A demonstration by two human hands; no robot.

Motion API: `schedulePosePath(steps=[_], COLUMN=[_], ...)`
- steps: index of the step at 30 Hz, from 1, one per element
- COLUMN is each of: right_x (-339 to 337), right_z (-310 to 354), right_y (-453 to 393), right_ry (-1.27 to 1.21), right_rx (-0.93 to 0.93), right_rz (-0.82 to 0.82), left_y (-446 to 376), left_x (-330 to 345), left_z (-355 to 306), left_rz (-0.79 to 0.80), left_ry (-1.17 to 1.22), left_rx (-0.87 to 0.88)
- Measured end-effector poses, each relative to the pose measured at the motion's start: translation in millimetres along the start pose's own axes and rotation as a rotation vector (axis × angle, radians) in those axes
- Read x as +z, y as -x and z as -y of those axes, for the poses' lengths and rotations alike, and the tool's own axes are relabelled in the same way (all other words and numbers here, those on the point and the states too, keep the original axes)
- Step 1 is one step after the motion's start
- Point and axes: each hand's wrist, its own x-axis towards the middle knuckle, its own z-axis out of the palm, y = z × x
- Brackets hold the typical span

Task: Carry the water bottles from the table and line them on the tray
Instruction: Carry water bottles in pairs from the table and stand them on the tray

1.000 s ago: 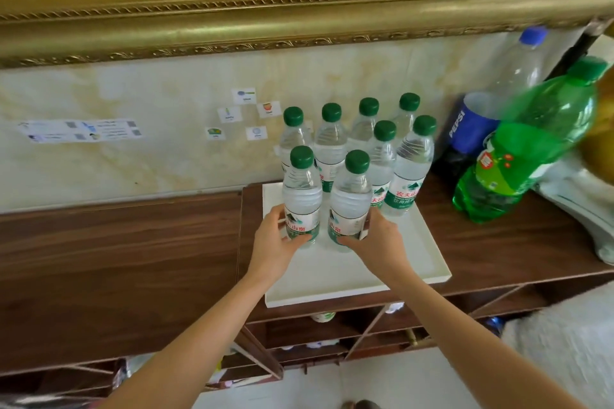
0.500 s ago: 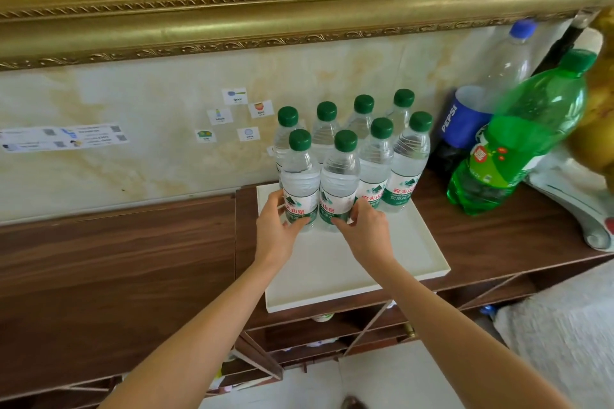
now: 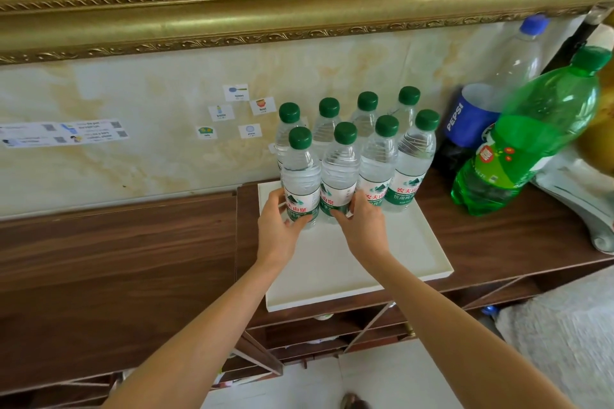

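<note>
Several clear water bottles with green caps stand in two rows at the back of a white tray. My left hand wraps the base of the front-left bottle. My right hand grips the base of the bottle beside it. Both bottles stand upright on the tray, pressed against the front-row bottles to their right. The back row is partly hidden behind the front one.
A tall Pepsi bottle and a big green soda bottle stand right of the tray on the wooden shelf top. A white ornate object lies at the far right. Marble wall with stickers rises behind.
Both hands have slid the two front-left bottles back along the tray until they join the row against the others. My hands stay on their bases.
</note>
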Motion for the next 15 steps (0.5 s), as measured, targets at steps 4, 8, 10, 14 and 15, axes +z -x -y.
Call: schedulePosePath(steps=[4,8,10,14,15], right_x=[1.0,3.1,3.8,3.6,3.3], right_z=[1.0,3.4,4.4,5.1,4.5], right_y=[1.1,4.4,5.8,6.5,6.6], right_ry=[0.017,0.030,0.035,0.026,0.024], right_rx=[0.006,0.000,0.002,-0.004,-0.007], right_rz=[-0.002,-0.010,-0.018,-0.026,-0.020], left_y=[0.7,0.5,0.7,1.4,1.5], left_x=[0.4,1.8,2.3,2.9,2.7], left_z=[-0.2,-0.9,-1.0,-0.7,-1.1], left_rz=[-0.004,-0.010,-0.009,-0.007,-0.004], left_ry=[-0.005,-0.010,-0.008,-0.006,-0.006], left_rx=[0.007,0.003,0.000,-0.003,-0.006])
